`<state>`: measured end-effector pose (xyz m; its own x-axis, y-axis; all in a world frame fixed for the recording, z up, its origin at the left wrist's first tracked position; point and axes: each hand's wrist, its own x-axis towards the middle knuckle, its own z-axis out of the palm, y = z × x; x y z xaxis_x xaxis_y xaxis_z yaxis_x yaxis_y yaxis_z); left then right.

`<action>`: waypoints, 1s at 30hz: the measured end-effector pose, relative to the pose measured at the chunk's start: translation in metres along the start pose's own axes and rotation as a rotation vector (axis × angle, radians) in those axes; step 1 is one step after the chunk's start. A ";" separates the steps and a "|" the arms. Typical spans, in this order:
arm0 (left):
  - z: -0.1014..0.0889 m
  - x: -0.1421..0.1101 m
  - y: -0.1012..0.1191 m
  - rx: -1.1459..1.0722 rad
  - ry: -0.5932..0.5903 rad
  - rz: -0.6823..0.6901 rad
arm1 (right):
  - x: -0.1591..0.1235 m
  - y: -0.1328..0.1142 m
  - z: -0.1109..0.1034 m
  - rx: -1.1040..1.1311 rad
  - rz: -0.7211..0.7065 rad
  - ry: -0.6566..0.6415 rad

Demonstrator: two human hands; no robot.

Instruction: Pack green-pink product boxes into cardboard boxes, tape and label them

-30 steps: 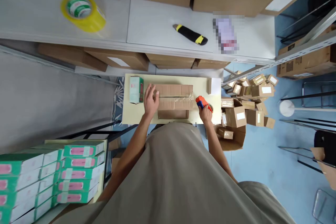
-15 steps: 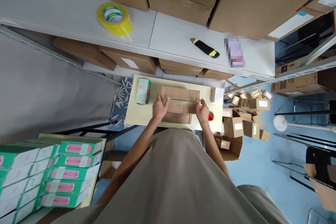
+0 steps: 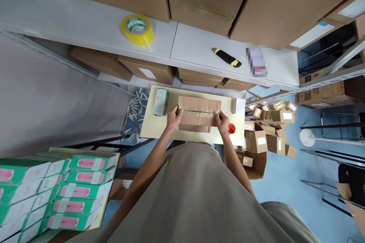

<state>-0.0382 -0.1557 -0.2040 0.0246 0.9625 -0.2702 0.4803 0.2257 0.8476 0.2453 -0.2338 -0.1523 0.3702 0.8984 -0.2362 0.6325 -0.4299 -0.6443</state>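
A brown cardboard box (image 3: 199,111) with clear tape along its top seam lies on a small pale yellow table (image 3: 155,129). My left hand (image 3: 174,117) grips the box's left end, fingers curled over the edge. My right hand (image 3: 222,122) holds the right end the same way. An orange and red tape dispenser (image 3: 232,128) lies on the table just right of my right hand. A small green and white box (image 3: 160,101) stands at the table's left side.
A white shelf (image 3: 85,26) behind the table carries a yellow tape roll (image 3: 137,29) and a black and yellow utility knife (image 3: 226,57), with large cartons above. Stacked green and pink boxes (image 3: 71,188) sit at lower left. Several small cardboard boxes (image 3: 268,129) lie on the blue floor at right.
My right hand has put the tape dispenser down on the table and moved onto the box's right end. My left hand has shifted to grip the left end.
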 end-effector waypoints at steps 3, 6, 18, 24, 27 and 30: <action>-0.023 -0.010 -0.006 -0.174 0.037 0.147 | -0.018 0.002 -0.011 0.187 -0.090 0.129; -0.036 -0.024 -0.023 -0.294 0.038 0.136 | -0.036 0.016 -0.004 0.341 -0.085 0.113; -0.019 -0.018 -0.089 -0.307 -0.004 -0.264 | -0.015 0.079 0.047 0.425 0.218 -0.079; -0.020 0.024 -0.052 -0.323 0.078 -0.140 | 0.018 0.034 0.037 0.532 0.161 -0.091; -0.032 0.019 -0.037 -0.345 0.096 -0.054 | 0.008 0.017 0.023 0.541 0.105 -0.010; -0.043 -0.001 -0.037 -0.388 0.036 -0.051 | -0.011 0.015 0.013 0.606 0.106 0.010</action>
<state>-0.0939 -0.1583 -0.2154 -0.0246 0.9517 -0.3060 0.1123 0.3068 0.9451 0.2414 -0.2491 -0.1686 0.4183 0.8513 -0.3167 0.0937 -0.3872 -0.9172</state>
